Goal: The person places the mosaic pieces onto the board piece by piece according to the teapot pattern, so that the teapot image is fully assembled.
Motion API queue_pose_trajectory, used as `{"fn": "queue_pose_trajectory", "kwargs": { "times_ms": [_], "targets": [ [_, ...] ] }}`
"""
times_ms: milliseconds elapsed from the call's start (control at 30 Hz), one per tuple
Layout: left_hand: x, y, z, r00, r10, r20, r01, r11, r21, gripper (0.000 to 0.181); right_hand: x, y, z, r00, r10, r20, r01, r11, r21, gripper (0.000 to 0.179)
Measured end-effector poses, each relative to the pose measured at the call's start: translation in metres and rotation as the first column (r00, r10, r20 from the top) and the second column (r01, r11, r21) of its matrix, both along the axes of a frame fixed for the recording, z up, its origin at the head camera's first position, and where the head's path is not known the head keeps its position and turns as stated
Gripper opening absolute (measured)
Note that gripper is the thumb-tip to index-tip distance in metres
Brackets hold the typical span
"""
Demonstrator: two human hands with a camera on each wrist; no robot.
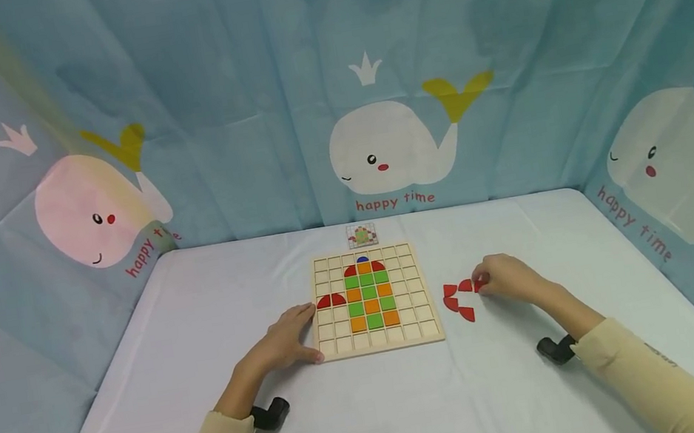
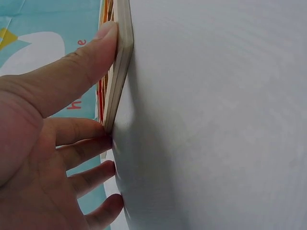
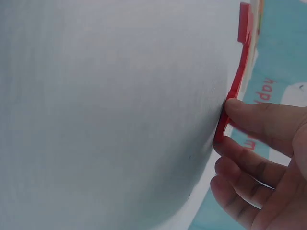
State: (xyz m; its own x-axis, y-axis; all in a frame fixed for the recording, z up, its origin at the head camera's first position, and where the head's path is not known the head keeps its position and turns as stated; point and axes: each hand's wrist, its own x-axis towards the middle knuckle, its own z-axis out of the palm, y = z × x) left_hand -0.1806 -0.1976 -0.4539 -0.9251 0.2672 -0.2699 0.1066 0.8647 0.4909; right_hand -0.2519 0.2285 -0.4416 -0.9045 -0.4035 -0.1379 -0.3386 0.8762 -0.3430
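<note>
The left hand (image 1: 283,340) rests against the left side of a wooden grid board (image 1: 411,299), its thumb at the near corner and the fingers spread farther up the edge. In the left wrist view the thumb and fingertips touch the board's rim (image 2: 120,72). At the right, thumb and forefinger of the right hand (image 1: 511,278) pinch a small red quarter-circle tile (image 3: 221,122), low at the tabletop. Several loose red tiles (image 1: 451,303) lie between that hand and the board. Green and orange square tiles (image 1: 369,293) fill the board's middle columns, with red tiles (image 1: 331,301) at the left.
A small picture card (image 1: 361,235) lies behind the board on the white-covered table (image 1: 375,407). Blue curtains (image 1: 237,113) printed with whales hang around the back and sides. Black wrist-worn devices (image 1: 272,414) sit at both sleeves.
</note>
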Motion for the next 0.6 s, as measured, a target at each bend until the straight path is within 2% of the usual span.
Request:
{"fn": "queue_pose_trajectory", "kwargs": {
  "times_ms": [233,600],
  "targets": [
    [0.0000,0.0005,-0.0005,1.000,0.012,0.007,-0.012,1.000,-0.012,0.100,0.0007,0.0018,0.0049,1.000,-0.018,0.011,0.018,1.000,-0.002,0.023],
    [-0.0002,0.0003,-0.0014,1.000,0.014,0.010,-0.014,1.000,-0.005,0.101,-0.0003,0.0015,0.0025,1.000,-0.010,0.016,0.010,1.000,0.009,0.016]
  ]
}}
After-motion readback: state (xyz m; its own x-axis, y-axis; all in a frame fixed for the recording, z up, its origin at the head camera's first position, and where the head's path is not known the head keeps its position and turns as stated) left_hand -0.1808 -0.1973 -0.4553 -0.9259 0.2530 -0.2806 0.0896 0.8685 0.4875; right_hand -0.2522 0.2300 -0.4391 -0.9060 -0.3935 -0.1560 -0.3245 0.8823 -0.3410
